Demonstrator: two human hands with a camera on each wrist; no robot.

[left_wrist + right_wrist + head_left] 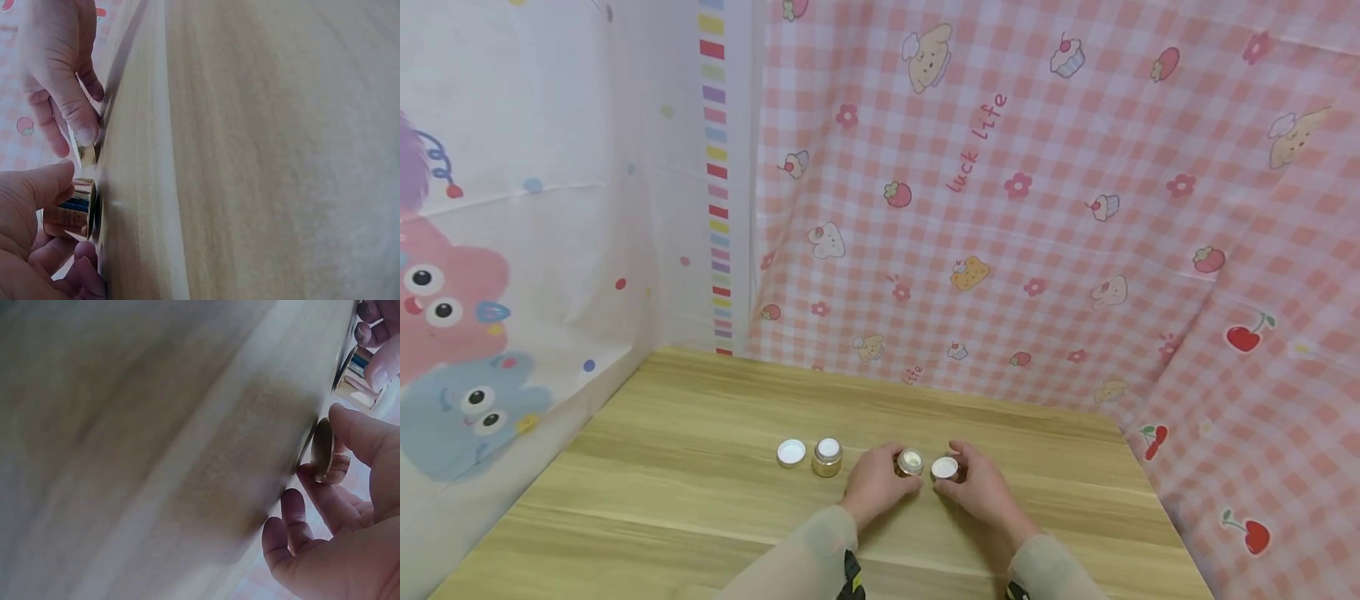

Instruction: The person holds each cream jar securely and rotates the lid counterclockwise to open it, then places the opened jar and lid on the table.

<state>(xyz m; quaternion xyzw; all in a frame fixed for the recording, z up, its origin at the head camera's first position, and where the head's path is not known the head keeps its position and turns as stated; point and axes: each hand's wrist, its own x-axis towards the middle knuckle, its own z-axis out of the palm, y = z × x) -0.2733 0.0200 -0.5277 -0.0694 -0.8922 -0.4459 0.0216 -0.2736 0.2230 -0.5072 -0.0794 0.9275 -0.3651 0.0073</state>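
Observation:
My left hand (874,483) grips a small gold jar (911,462) between thumb and fingers. Its open top shows something pale inside, and its shiny side (67,217) faces the left wrist view. Just to the right, my right hand (987,493) pinches a round gold lid (945,468) by its edge, with the white inner side up. In the right wrist view that lid (322,451) appears edge-on between thumb and fingers, low over the table. A narrow gap separates jar and lid.
Left of my hands stands a second gold jar (827,460) with a white top. Beside it a white lid (791,452) lies on the wooden table (700,500). Patterned cloth (970,208) hangs behind the table's back edge and along both sides.

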